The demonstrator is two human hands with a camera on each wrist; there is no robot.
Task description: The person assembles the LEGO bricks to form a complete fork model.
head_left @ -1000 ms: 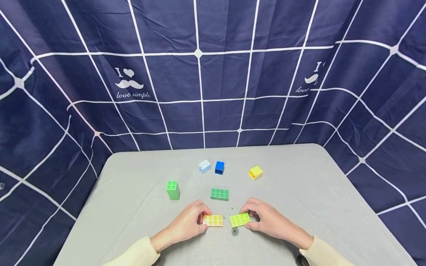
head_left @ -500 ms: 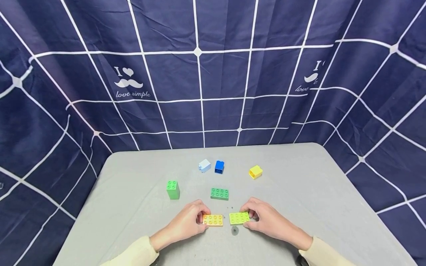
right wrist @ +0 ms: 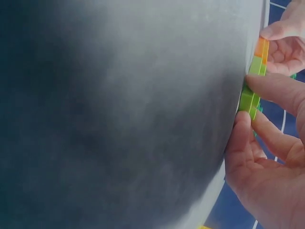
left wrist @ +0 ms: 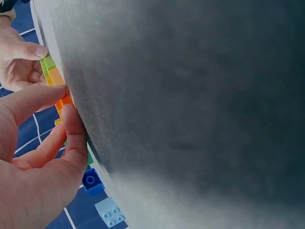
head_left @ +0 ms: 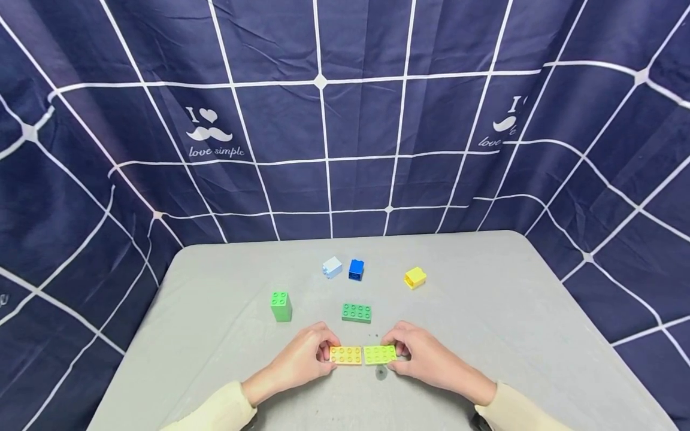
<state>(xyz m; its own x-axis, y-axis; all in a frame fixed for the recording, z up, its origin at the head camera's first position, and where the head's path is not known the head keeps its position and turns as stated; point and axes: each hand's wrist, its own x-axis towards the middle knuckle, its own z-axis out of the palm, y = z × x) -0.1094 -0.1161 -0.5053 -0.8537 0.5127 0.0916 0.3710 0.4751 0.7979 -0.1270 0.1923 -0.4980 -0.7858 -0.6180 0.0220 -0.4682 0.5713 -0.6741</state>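
Observation:
In the head view my left hand (head_left: 307, 353) pinches the left end of an orange toy brick (head_left: 345, 355) between thumb and fingers. My right hand (head_left: 423, 354) grips a lime-green toy brick (head_left: 380, 355) by its right end. Both bricks are low and long, studs up, close over the table and lined up end to end with a thin gap. From the left wrist the orange brick (left wrist: 60, 98) shows edge-on between thumb and fingertips; the right wrist view has the lime brick (right wrist: 249, 98) held likewise. Fingers cover the bricks' outer ends.
A dark green brick (head_left: 356, 313) lies just beyond the hands, and a tall light green brick (head_left: 281, 307) stands to the left. Farther back lie a pale blue brick (head_left: 332, 267), a blue brick (head_left: 356, 270) and a yellow brick (head_left: 415, 278). A checked curtain (head_left: 361, 120) hangs behind the grey table (head_left: 215, 311).
My right hand has straightened the tilted lime-green brick and moved it left, narrowing the gap to the orange brick. My left hand has stayed nearly still with its brick.

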